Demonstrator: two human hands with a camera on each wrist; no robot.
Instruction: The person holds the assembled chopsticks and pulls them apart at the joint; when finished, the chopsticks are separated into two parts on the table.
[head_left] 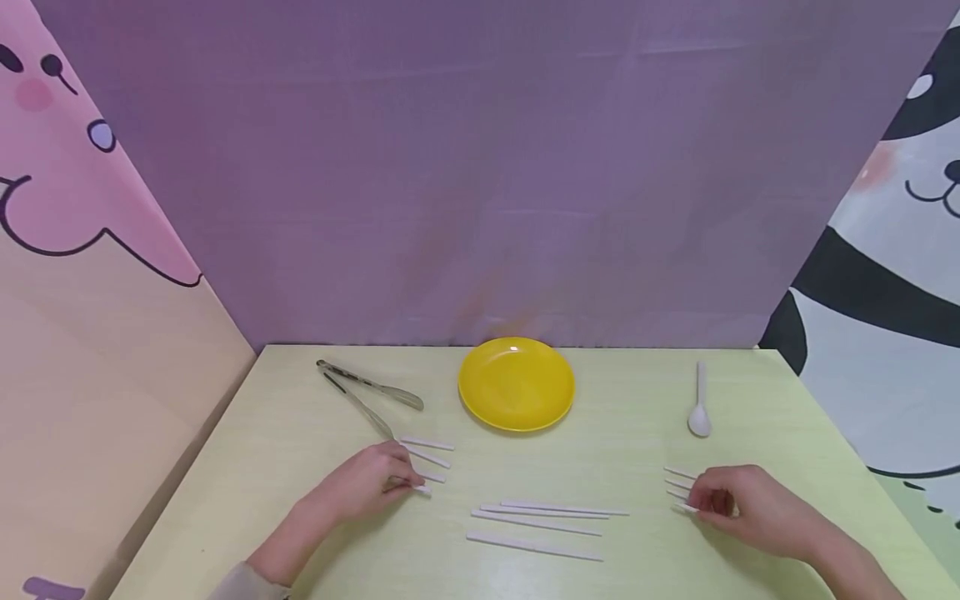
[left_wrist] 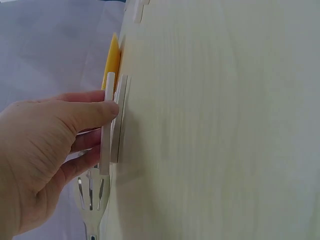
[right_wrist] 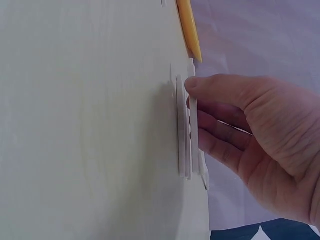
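Observation:
My left hand (head_left: 375,482) pinches a pale stick (left_wrist: 110,85) between thumb and fingers, close over the table's left half. Beside it, several similar sticks (head_left: 429,457) lie roughly side by side, partly covered by the hand. On the right, my right hand (head_left: 761,510) holds another pale stick (right_wrist: 194,140) with the thumb on one side and fingertips on the other. More sticks (head_left: 679,473) lie just past those fingers, their far ends hidden. Between the two hands, several long thin sticks (head_left: 534,547) rest on the table.
A yellow plate (head_left: 517,385) stands at the back middle of the table (head_left: 615,450). Spread metal tongs (head_left: 367,382) lie at the back left, one arm reaching to the left hand. A pale spoon (head_left: 700,421) lies back right. A purple cloth wall (head_left: 495,183) rises behind.

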